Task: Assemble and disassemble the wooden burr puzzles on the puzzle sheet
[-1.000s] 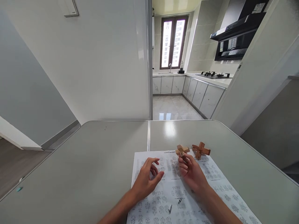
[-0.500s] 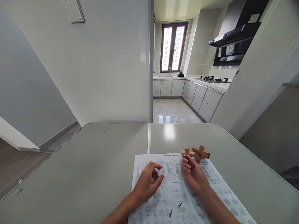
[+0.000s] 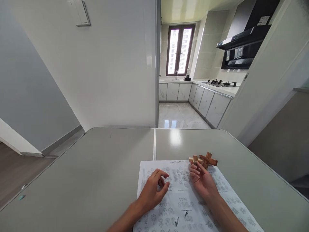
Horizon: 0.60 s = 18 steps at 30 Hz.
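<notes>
Over the left part of a printed paper sheet, my left hand hovers or rests with curved fingers, the thumb apart from them and nothing between. My right hand is at the sheet's far edge, palm turned partly up. Its fingertips pinch a small pale wooden interlocking puzzle, whose lower part the fingers hide. Right beside it stands a darker brown wooden cross-shaped puzzle, close to or touching the pale one; I cannot tell which. Rows of small drawings and a few dark marks cover the sheet.
The pale green-grey table has a light seam down its middle. A small teal object lies near the left edge. Beyond stand a white wall and a kitchen with a gas stove and range hood.
My right hand and the pale puzzle have shifted slightly to the right, nearer the brown cross. My left hand has kept its pose. The whole view has moved a little.
</notes>
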Motion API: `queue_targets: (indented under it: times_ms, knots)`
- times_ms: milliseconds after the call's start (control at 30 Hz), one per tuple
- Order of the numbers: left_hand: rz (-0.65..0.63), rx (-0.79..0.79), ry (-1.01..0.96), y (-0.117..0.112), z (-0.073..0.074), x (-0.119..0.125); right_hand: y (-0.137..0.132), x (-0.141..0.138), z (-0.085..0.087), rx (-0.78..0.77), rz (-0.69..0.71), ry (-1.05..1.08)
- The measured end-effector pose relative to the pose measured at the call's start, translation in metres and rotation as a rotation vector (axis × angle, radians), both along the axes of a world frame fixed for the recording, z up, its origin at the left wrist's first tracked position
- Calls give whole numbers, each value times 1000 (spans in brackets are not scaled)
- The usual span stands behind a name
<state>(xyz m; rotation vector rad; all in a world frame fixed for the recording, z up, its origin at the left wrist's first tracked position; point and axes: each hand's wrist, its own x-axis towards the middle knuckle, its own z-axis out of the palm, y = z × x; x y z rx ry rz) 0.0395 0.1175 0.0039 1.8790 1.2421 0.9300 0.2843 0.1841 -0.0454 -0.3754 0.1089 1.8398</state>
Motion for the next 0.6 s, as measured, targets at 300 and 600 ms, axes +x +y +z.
queue_targets:
  times_ms: [300, 600]
  knots:
    - [-35, 24, 33, -1, 0, -2, 0, 2, 7, -22, 6, 71]
    - [11, 86, 104, 12, 5, -12, -1, 4, 16, -53, 14, 75]
